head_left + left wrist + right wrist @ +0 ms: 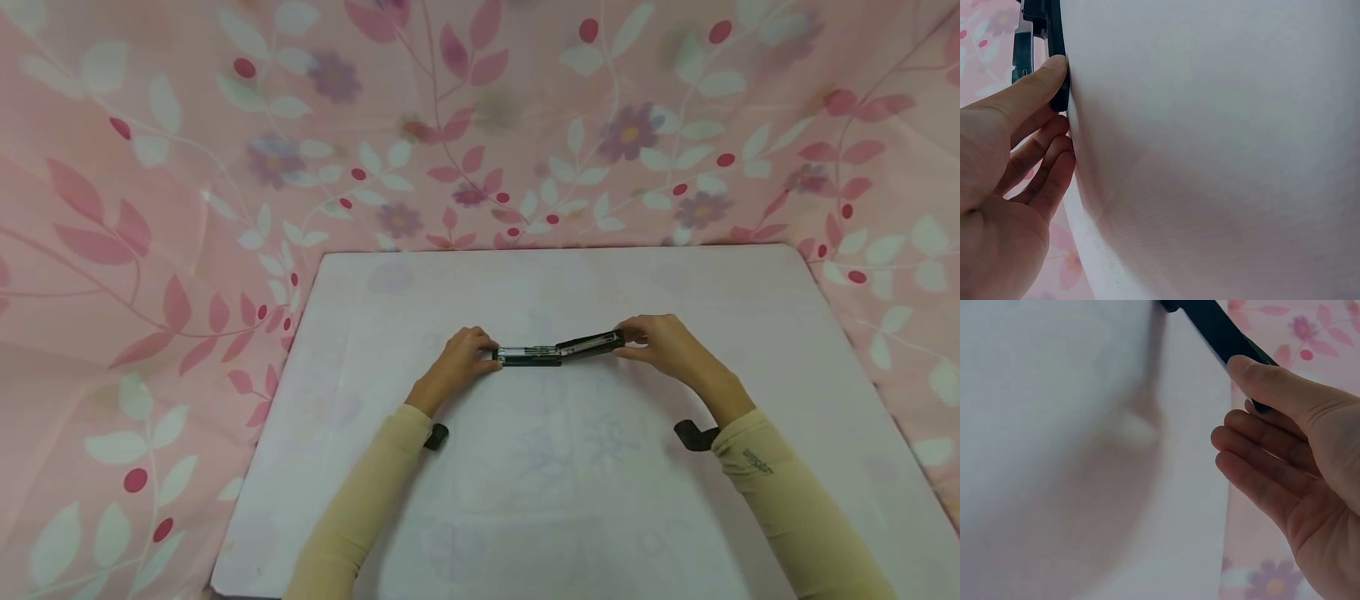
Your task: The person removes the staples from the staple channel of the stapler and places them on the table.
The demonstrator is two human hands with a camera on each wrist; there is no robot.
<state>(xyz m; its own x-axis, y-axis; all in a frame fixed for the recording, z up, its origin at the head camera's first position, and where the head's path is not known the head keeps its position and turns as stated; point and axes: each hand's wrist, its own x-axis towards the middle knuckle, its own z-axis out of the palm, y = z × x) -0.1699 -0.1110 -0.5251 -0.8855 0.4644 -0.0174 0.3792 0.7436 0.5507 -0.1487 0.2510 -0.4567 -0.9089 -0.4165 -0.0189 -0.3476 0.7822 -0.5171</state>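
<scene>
A black stapler (528, 358) with a silver metal rail lies unfolded near the middle of the white table in the head view. Its cover (591, 343) is swung out to the right and tilts slightly upward. At the left end, my left hand (456, 360) pinches the base (1057, 37) between thumb and fingers, low against the tabletop. My right hand (663, 342) pinches the far end of the cover (1219, 331) a little above the table. In the right wrist view, the other fingers hang loosely below the cover. Whether staples sit in the rail is too small to tell.
The white table (547, 517) has faint printed patterns. Pink floral cloth (480, 125) hangs behind it and along both sides. A black strap end (437, 437) shows at the left wrist and a black piece (694, 436) at the right wrist.
</scene>
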